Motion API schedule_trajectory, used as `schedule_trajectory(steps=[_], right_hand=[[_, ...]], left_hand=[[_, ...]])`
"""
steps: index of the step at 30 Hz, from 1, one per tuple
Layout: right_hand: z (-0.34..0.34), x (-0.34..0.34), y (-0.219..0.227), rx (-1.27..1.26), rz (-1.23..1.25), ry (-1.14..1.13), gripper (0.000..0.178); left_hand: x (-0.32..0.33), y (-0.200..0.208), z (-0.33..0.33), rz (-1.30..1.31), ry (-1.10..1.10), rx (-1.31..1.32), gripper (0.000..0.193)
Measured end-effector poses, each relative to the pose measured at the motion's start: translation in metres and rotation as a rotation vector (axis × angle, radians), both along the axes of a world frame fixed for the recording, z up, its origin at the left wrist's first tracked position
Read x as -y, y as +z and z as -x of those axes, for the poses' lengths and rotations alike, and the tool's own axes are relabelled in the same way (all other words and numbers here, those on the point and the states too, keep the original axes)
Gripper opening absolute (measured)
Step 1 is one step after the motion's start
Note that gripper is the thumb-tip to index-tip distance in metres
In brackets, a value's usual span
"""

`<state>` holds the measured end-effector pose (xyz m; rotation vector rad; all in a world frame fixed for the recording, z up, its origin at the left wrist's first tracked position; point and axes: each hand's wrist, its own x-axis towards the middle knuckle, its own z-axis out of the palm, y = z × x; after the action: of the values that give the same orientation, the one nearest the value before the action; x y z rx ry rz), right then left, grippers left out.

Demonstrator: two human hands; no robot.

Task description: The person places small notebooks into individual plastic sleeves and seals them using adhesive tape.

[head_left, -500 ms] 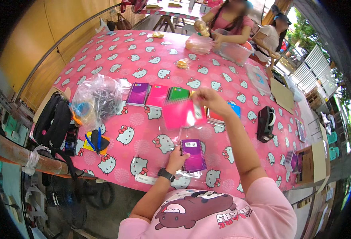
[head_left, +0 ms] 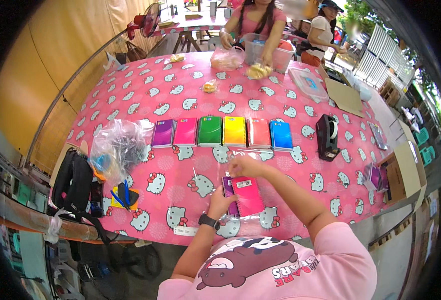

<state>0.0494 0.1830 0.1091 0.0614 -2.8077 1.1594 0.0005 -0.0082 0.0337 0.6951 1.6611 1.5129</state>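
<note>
A purple spiral notebook lies near the table's front edge, held along its left side by my left hand, thumb on top. Over it lies a pink spiral notebook, offset to the right and covering most of the purple one. My right hand is closed at the pink notebook's top edge, its fingertips partly hidden. Clear plastic shows beneath the two notebooks. Beyond my hands stands a row of notebook stacks: purple, pink, green, yellow, coral and blue.
A black tape dispenser stands right of the row. At left are a clear plastic bag, blue-handled pliers and a black backpack. An open cardboard box is at right. Across the table, a person handles bags beside a clear tub.
My right hand has brought the pink notebook down toward me from near the row, onto the purple one. The view has shifted, and the whole row now shows.
</note>
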Motion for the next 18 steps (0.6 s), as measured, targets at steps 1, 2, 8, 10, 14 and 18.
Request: schedule_trajectory(steps=[1,2,8,10,14,18], right_hand=[[0.003,-0.001,0.011,0.077,0.179,-0.067,0.011],[0.01,-0.009,0.013,0.07,0.182,-0.07,0.011],[0.012,-0.047,0.018,0.009,0.176,-0.226,0.011],[0.013,-0.048,0.017,0.06,0.136,-0.257,0.009],[0.019,-0.059,0.003,0.073,0.15,-0.368,0.009],[0.021,-0.077,-0.007,-0.071,-0.103,-0.485,0.013]], left_hand=[[0.0,0.0,0.0,0.002,0.028,-0.005,0.039],[0.001,0.0,0.0,0.003,0.055,-0.009,0.037],[-0.006,-0.002,-0.008,-0.098,0.104,-0.026,0.042],[-0.002,-0.005,-0.007,-0.047,0.093,-0.14,0.046],[0.0,0.005,-0.007,-0.015,0.096,-0.074,0.047],[0.0,0.014,-0.013,-0.068,0.119,-0.029,0.047]])
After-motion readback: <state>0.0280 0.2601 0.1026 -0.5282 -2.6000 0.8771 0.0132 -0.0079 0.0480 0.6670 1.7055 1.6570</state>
